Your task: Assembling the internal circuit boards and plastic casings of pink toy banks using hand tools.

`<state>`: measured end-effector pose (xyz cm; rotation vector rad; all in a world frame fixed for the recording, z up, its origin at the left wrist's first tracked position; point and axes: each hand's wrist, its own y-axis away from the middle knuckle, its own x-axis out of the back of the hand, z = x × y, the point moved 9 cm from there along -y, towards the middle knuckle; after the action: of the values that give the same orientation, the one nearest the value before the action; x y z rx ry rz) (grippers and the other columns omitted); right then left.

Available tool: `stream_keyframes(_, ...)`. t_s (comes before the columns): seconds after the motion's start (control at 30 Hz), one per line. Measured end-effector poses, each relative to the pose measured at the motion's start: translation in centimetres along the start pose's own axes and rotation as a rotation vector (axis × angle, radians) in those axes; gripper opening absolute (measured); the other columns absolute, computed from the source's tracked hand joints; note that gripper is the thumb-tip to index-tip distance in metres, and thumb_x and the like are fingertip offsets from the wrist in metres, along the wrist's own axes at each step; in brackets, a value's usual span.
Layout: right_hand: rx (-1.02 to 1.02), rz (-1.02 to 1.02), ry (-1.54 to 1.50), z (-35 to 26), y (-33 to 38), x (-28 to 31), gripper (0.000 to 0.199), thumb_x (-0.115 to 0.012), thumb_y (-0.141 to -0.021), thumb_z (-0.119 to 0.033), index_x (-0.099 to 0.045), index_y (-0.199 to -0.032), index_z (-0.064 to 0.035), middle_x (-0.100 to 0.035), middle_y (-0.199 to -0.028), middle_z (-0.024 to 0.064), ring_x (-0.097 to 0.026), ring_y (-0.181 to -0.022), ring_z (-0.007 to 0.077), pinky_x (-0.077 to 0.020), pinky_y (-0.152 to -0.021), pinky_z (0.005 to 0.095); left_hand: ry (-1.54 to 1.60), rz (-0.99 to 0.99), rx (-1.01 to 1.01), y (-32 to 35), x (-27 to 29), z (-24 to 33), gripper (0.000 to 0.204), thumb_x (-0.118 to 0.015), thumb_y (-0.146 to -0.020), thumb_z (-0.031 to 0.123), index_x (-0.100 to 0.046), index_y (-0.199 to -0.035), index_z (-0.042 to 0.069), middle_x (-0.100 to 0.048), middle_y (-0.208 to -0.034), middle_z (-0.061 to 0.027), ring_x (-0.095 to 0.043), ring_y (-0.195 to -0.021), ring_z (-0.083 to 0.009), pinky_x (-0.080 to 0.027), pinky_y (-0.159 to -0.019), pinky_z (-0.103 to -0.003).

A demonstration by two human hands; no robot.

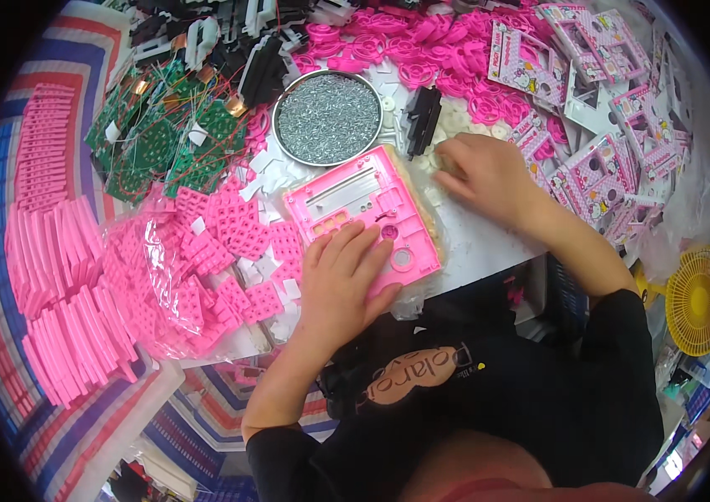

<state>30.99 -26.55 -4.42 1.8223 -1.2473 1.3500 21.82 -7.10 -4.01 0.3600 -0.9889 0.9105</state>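
A pink plastic housing panel (384, 201), with slots, a round hole and silvery strips, lies tilted on a pale padded block in the middle of the table. My left hand (342, 276) rests on its near left part, fingers spread over the surface and thumb by the near edge. To the right, my right hand (489, 180) reaches into small whitish plastic parts (455, 117), its fingers curled together. Whatever is between those fingertips is hidden. Just left of that hand stands a black slotted plastic piece (423, 121).
A round metal tray (275, 125) full of small screws sits behind the panel. Pink button pads (229, 222), green wired circuit boards (154, 151) and stacked pink strips (54, 251) fill the left. Pink rings (455, 50), printed panels (593, 176) and a yellow fan (700, 299) occupy the right.
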Motion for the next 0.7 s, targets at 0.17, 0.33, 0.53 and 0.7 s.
stream_keyframes(0.17,-0.064,-0.046,0.028,1.4,-1.4,-0.9,0.016,-0.066,-0.088,-0.019,-0.067,-0.096,-0.0047,-0.064,-0.072,0.0127,-0.065,-0.067,0.0336,-0.0512,-0.062,0.0435,0.051,0.051,-0.012,-0.5,0.7,0.2,0.050,-0.079,-0.078,0.025,-0.065,-0.124,0.011,-0.062,-0.131,-0.0113,-0.055,-0.126,-0.0317,-0.039,-0.103,-0.047)
stream_keyframes(0.33,-0.203,0.099,-0.330,1.5,-1.6,2.2,0.012,-0.067,-0.090,-0.012,-0.069,-0.096,-0.0018,-0.065,-0.070,0.0093,-0.063,-0.061,0.0174,-0.0490,-0.058,0.0300,0.222,0.392,0.105,-0.1,3.3,-0.2,0.027,-0.071,-0.088,0.005,-0.067,-0.115,0.003,-0.071,-0.100,-0.0107,-0.069,-0.086,-0.0232,-0.051,-0.073,-0.030)
stream_keyframes(0.53,-0.012,-0.117,-0.915,-8.2,2.0,0.8,0.013,-0.073,-0.087,-0.012,-0.069,-0.096,-0.0035,-0.066,-0.082,0.0125,-0.067,-0.071,0.0266,-0.0527,-0.063,0.0361,0.870,0.081,0.476,0.2,-1.1,-1.0,0.011,-0.067,-0.095,0.010,-0.067,-0.099,0.000,-0.065,-0.075,-0.0040,-0.056,-0.062,-0.0070,-0.043,-0.055,-0.023)
stream_keyframes(0.7,0.363,0.063,-0.534,-10.8,3.2,2.2,0.015,-0.076,-0.082,-0.009,-0.067,-0.094,-0.0046,-0.065,-0.081,0.0101,-0.065,-0.074,0.0309,-0.0536,-0.066,0.0397,0.646,-0.057,0.466,0.9,-0.2,-0.2,0.011,-0.067,-0.096,0.012,-0.067,-0.102,0.002,-0.068,-0.085,-0.0067,-0.063,-0.074,-0.0114,-0.046,-0.063,-0.024)
